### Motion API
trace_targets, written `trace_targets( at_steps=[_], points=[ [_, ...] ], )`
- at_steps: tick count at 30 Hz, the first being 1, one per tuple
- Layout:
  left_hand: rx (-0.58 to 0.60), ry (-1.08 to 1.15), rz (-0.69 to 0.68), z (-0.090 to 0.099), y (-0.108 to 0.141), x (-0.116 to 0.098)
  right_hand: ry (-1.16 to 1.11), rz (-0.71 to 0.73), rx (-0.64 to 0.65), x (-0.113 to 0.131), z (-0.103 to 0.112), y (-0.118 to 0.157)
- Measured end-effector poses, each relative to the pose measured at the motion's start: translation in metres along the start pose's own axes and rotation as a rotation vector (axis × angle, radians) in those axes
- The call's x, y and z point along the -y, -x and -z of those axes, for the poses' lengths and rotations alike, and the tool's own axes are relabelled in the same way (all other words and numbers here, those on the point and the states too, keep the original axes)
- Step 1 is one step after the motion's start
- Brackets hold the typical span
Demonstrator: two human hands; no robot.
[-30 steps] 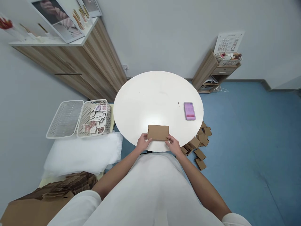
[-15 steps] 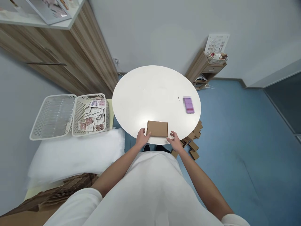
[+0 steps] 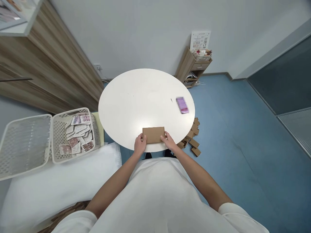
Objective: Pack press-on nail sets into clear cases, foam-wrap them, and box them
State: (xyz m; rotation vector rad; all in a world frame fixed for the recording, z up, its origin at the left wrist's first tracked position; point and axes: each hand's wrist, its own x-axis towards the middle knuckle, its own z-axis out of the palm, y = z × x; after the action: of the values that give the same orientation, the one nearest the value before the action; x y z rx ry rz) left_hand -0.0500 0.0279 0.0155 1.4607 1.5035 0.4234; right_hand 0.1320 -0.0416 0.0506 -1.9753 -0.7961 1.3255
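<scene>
I've got the cardboard box (image 3: 153, 135) at the near edge of the white tabletop (image 3: 145, 94), in front of the body; can't tell if it's resting there or slightly lifted. L hand (image 3: 140, 144) pinches its left end, R hand (image 3: 168, 140) its right end: thumbs over the near corners, other fingers curled round the sides, mostly hidden from my cam.

Progress, AFAICT: top panel lies flat, no flap sticking up, so I'd call this one folded shut. Contents unknown, can't see in. Not yet let go of, so I'd say handling isn't quite finished.

Similar small boxes (image 3: 193, 143) lie piled on the floor to the R, which I'd read as several done; no exact count, tabletop hides some. To the L, a basket (image 3: 96, 132) w/ plenty of printed cards (image 3: 79, 129), plus brown cardboard (image 3: 65, 215) at bottom L, mostly cut off, so prob. more stock left; amt unclear.
</scene>
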Motion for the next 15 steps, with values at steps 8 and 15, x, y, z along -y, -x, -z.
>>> trace_targets(
  at_steps=[8, 15],
  points=[
    [-0.015, 0.093, -0.127, -0.036, 0.006, -0.043, -0.306, 0.051, -0.146, -0.019, 0.05, 0.007],
    [0.327, 0.033, -0.305, -0.128, 0.018, -0.124, -0.45, 0.098, -0.53, -0.075, 0.149, 0.028]
  ],
)
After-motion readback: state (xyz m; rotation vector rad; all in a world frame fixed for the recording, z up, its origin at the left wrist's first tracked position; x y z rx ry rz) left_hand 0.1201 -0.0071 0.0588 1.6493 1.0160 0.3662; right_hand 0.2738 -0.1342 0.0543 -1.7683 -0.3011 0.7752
